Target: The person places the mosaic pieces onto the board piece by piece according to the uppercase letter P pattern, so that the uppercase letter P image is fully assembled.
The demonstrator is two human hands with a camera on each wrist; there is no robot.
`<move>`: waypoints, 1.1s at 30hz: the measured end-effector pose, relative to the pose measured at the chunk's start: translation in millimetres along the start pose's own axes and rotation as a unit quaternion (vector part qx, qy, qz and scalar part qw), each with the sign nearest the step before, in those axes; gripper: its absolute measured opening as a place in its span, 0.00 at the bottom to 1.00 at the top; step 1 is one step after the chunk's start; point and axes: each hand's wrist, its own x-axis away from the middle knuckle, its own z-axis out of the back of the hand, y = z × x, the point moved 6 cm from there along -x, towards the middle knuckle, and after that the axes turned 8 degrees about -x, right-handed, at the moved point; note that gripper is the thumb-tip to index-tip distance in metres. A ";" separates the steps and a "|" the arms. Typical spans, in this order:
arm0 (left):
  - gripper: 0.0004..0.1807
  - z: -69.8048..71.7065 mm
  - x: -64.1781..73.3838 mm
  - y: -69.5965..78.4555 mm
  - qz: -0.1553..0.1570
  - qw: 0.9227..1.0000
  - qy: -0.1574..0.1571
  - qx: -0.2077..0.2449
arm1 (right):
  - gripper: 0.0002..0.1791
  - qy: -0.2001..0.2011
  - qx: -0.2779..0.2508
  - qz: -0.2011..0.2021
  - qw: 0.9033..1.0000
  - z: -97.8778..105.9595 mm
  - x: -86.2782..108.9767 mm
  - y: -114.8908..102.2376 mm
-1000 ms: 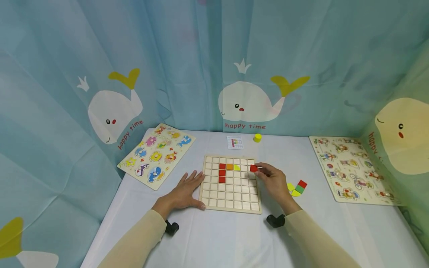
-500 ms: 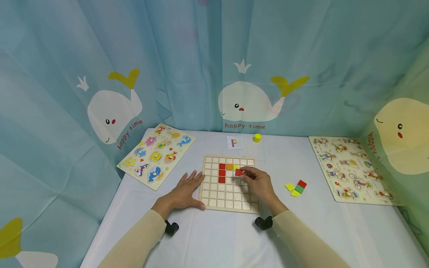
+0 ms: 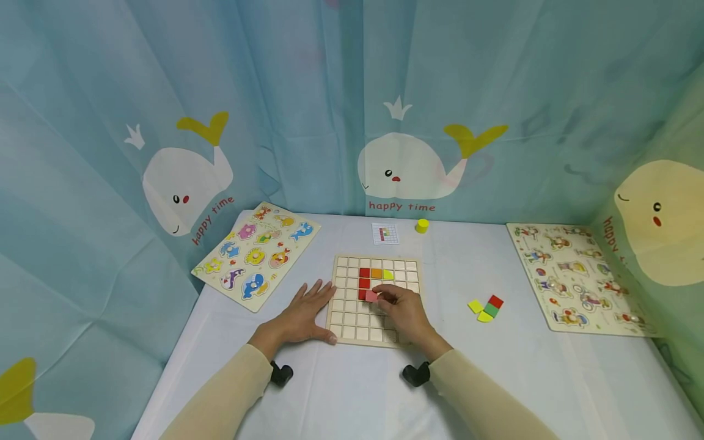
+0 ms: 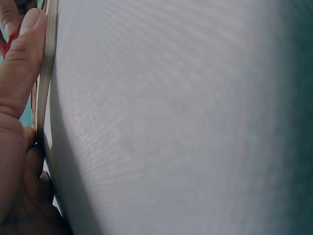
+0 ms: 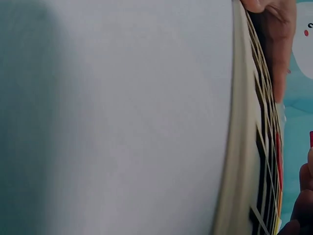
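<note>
A wooden grid board (image 3: pixel 352 321) lies on the white table, with a column of red tiles (image 3: pixel 364 283), an orange tile (image 3: pixel 376 273) and a yellow tile (image 3: pixel 388 275) set in its cells. My right hand (image 3: pixel 404 311) pinches a red square tile (image 3: pixel 371 296) between thumb and fingers over the board, just beside the lowest tile of the red column. Whether the held tile touches the board, I cannot tell. Spread flat, my left hand (image 3: pixel 304 315) rests at the board's left edge, its thumb (image 4: pixel 22 63) along the near corner in the left wrist view.
Several loose tiles (image 3: pixel 488 308), yellow, green and red, lie right of the board. Behind it are a small pattern card (image 3: pixel 385 234) and a yellow cylinder (image 3: pixel 422 226). Picture puzzle boards lie at the left (image 3: pixel 255 256) and right (image 3: pixel 580 278). Curtains (image 3: pixel 308 110) close off the back.
The right hand has carried the red tile leftward and nearer across the board, from its upper right edge to beside the red column. My left hand has stayed in place.
</note>
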 end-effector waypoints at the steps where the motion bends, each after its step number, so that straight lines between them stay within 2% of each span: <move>1: 0.67 -0.2 0.0 -0.1 0.000 1.000 0.000 -0.001 | 0.13 -0.001 0.002 -0.001 1.000 -1.9 0.4 0.1; 6: 0.67 -0.1 -0.3 -0.1 -0.005 1.000 0.003 -0.001 | 0.12 -0.009 0.021 -0.014 1.000 -8.2 2.4 1.3; 14: 0.67 0.3 0.5 0.4 -0.008 1.000 0.003 0.001 | 0.13 -0.022 0.075 0.001 0.997 -12.4 3.0 1.3; 23: 0.67 -0.1 0.1 -1.0 -0.004 1.000 0.000 0.005 | 0.12 -0.031 0.088 0.016 0.996 -18.6 2.3 -3.9; 27: 0.67 0.1 0.1 -0.8 -0.004 1.000 0.001 0.005 | 0.12 -0.030 0.111 0.015 0.993 -20.6 2.0 -5.1; 33: 0.67 0.2 0.5 -0.5 -0.003 1.000 0.001 0.003 | 0.12 -0.030 0.118 0.009 0.993 -21.5 2.1 -5.9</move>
